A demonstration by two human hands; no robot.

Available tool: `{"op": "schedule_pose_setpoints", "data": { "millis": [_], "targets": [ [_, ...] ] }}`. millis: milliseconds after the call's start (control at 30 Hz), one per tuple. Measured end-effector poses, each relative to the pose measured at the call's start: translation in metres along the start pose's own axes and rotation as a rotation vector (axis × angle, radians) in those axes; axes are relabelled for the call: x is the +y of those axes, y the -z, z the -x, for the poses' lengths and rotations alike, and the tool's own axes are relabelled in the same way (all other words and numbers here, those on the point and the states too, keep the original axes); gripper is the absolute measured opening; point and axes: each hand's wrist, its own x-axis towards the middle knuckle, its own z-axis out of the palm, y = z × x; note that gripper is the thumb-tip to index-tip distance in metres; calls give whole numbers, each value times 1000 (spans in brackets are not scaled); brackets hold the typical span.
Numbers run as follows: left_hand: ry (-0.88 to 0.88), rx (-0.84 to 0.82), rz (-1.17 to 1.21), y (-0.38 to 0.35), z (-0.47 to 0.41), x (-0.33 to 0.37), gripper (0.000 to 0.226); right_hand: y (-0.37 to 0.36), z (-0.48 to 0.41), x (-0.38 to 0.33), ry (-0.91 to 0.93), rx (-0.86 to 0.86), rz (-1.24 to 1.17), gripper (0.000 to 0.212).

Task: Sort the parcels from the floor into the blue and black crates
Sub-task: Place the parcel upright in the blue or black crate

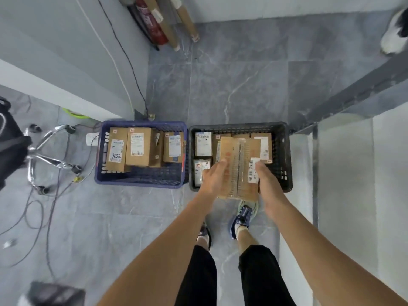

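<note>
A long brown cardboard parcel, taped down its middle and carrying a barcode label, hangs over the black crate. My left hand grips its left side and my right hand grips its right side near the label. Beneath it, the black crate holds several labelled boxes, partly hidden by the parcel. To the left stands the blue crate with three brown boxes along its far side.
An office chair base and loose cables lie left of the blue crate. A fire extinguisher and cardboard tubes lean in the far corner. A grey wall edge runs right of the black crate. My feet stand just behind it.
</note>
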Motion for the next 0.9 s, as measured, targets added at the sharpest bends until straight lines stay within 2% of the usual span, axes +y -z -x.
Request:
{"op": "schedule_pose_setpoints", "data": {
  "millis": [67,100,233,333,400,567,700,900],
  "targets": [
    [-19,0,41,0,-39,8,50,-4,-42,-4,17,-18,32,24],
    [-8,1,49,0,-62,9,48,-8,-65,-2,16,-27,42,24],
    [27,26,5,-3,-161,-13,61,-26,-161,13,1,-38,83,53],
    [69,51,-37,-3,-246,-42,79,-40,-223,23,-33,-31,93,62],
    [86,35,-73,-1,-285,-51,85,-47,-256,30,-53,-40,98,61],
    [77,31,-82,4,-308,-28,77,-62,-304,43,-70,-2,62,41],
    [67,38,-55,10,-327,-32,58,-69,-323,55,-78,-3,59,47],
    [74,39,-73,10,-340,-43,45,-70,-340,60,-93,-22,84,53]
  ]
}}
